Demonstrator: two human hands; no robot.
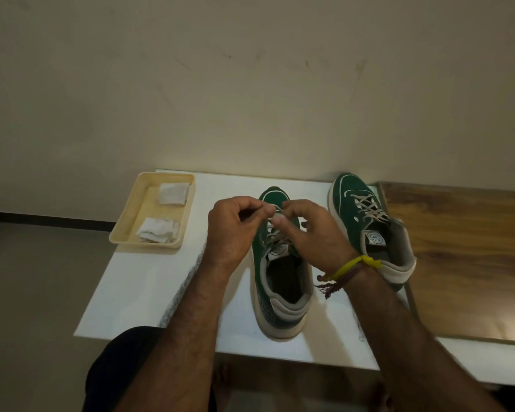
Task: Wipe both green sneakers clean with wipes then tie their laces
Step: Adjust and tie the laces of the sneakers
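Both hands meet over the near green suede sneaker with cream sole, which stands toe-away in the middle of the white tabletop. The left hand and the right hand, wearing a yellow thread wristband, each pinch a strand of its cream laces above the tongue, fingertips nearly touching. The 2nd green sneaker sits to the right, laces crossed, partly on a brown wooden board. At far left, a shallow beige plastic tray holds 2 crumpled white wipes
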